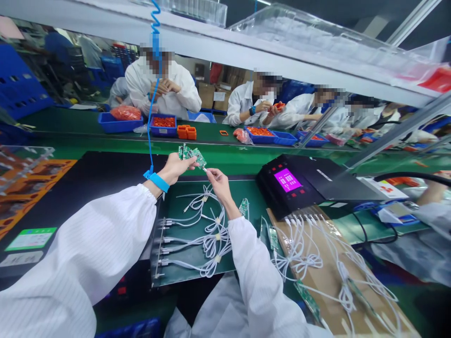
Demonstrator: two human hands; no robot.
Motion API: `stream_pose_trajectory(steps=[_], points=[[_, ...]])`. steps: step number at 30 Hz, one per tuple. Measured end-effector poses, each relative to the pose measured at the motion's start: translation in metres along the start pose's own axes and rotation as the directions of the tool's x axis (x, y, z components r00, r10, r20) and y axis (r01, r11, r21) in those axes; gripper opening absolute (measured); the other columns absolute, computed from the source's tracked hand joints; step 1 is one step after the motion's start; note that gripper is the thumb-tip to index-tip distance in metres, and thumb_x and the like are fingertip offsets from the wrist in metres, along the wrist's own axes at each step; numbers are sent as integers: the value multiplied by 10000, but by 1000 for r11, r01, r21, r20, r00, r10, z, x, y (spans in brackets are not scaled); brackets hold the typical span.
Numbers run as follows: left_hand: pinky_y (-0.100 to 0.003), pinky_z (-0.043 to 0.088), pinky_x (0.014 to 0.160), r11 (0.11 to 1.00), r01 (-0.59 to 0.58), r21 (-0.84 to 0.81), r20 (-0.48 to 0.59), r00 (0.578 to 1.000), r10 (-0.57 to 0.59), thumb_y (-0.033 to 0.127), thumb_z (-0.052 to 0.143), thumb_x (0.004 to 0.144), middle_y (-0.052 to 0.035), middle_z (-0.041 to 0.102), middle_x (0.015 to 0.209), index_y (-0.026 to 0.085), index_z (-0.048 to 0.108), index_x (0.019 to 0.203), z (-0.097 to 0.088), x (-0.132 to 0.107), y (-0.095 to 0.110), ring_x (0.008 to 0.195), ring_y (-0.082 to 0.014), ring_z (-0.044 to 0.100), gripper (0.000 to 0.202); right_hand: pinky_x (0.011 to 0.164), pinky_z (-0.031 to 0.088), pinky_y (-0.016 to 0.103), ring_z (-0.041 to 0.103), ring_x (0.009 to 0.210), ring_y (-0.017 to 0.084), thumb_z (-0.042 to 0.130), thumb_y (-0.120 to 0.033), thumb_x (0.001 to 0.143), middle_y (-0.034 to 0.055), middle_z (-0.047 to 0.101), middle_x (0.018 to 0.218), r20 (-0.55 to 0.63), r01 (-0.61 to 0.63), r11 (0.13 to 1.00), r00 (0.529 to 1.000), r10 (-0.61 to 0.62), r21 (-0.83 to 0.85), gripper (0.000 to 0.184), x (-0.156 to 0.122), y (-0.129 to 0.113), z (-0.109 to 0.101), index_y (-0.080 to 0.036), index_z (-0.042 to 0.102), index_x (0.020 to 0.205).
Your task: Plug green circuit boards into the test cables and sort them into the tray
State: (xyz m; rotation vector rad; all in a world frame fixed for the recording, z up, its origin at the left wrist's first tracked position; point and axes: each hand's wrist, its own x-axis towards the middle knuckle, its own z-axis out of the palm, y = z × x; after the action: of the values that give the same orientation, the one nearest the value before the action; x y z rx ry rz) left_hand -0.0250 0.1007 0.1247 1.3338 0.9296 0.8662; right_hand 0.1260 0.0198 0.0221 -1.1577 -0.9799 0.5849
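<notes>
My left hand (pixel 175 167) is raised over the bench and pinches a small stack of green circuit boards (pixel 192 155). A blue wrist strap (pixel 157 180) with a coiled blue cord circles that wrist. My right hand (pixel 218 181) is pinched at the right edge of the same boards, and what its fingertips hold is too small to make out. Below both hands lie several white cables (pixel 207 232) plugged in along the left side of a dark green mat (pixel 183 206). Another green board (pixel 244 207) rests on the mat by my right wrist.
A black tester with a pink screen (pixel 287 180) stands to the right, above more white cables and boards on a cardboard sheet (pixel 327 277). Across the green conveyor (pixel 88 123), several people in white coats sit behind blue bins (pixel 119 124) of orange parts. Clear trays sit at the left.
</notes>
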Motion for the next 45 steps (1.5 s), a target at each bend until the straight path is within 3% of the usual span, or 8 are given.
stream_pose_trajectory(steps=[3,13,24,35,40,45], points=[[-384,591,851,999,13,-29,10,1000,-13,109,771,849,-119,762,795,121,646,777,1,-1,1,801,-222,749,145,745,484,297,610,799,164,746,-580,794,36,708,891,-10,-16,1000,1000,16,18,435,-1,2,0,-195,711,992],[-349,609,824,997,6,-78,21,1000,-5,153,865,766,-121,762,770,116,652,780,1,-1,-1,758,-198,739,216,671,450,285,590,769,168,708,-658,794,18,677,809,-14,-75,997,997,75,-10,501,0,2,-1,-206,732,1009],[-322,622,860,989,45,-142,18,999,-43,100,806,831,-145,766,780,90,671,720,4,-5,1,747,-182,755,175,568,359,268,393,594,104,717,-680,781,-19,591,751,11,-102,994,995,101,50,483,-3,0,-3,-218,736,921],[-375,635,849,995,16,-95,47,999,-11,142,859,781,-124,769,770,114,669,734,4,-7,0,762,-213,759,197,595,373,277,414,617,119,741,-697,753,-11,605,753,7,-108,992,994,108,57,523,-5,0,-3,-212,739,947],[-355,626,827,999,-41,-36,77,996,43,121,800,835,-128,772,781,102,687,719,7,-13,1,727,-192,748,164,616,387,287,448,644,132,731,-709,758,-1,625,772,-6,-110,993,994,110,36,543,-6,2,-5,-211,735,973],[-350,615,812,1000,-21,-2,94,995,21,116,803,829,-127,765,747,90,699,695,7,-16,2,681,-183,732,172,642,418,290,511,683,147,746,-698,746,7,651,775,-7,-112,993,994,112,33,542,-7,5,-7,-205,738,971]])
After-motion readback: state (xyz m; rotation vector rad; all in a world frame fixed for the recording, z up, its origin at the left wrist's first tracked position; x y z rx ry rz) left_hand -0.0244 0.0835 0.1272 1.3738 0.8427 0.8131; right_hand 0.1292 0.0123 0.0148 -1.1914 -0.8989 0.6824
